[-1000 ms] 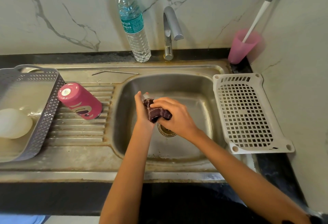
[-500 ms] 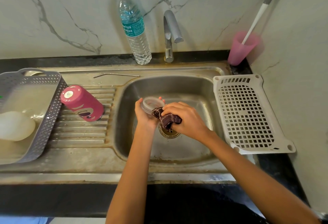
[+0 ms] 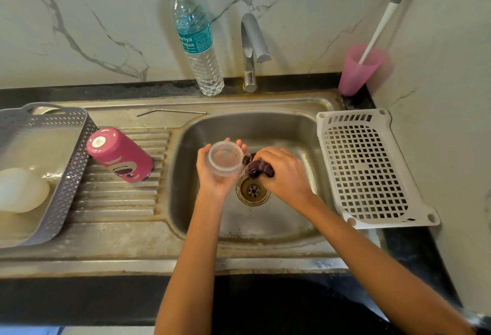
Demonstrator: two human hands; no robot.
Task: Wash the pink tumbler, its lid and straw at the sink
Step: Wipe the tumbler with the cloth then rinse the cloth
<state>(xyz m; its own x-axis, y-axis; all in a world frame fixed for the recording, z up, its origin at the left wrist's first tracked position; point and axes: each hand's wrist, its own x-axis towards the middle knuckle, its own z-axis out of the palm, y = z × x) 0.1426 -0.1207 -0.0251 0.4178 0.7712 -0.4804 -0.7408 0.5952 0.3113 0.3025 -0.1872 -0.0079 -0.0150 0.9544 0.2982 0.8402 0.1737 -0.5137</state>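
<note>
Stainless steel, scuffed and stained, formed the sink (image 3: 305, 132) basin beneath both hands. The left hand (image 3: 212, 178) cupped the lid (image 3: 225, 158), fingers curled round its rim. The lid was clear, round plastic, with its hollow face turned upward. Just right of it, the right hand (image 3: 285, 172) clenched a dark maroon, knobbly scrub pad (image 3: 259, 169) at the lid's edge. Well left of the left hand, the pink tumbler (image 3: 121, 154) lay on its side on the ribbed drainboard (image 3: 119, 201), long axis diagonal, base pointing far-left. Beyond it, the thin metal straw (image 3: 170, 111) lay left-to-right, bent end leftward.
</note>
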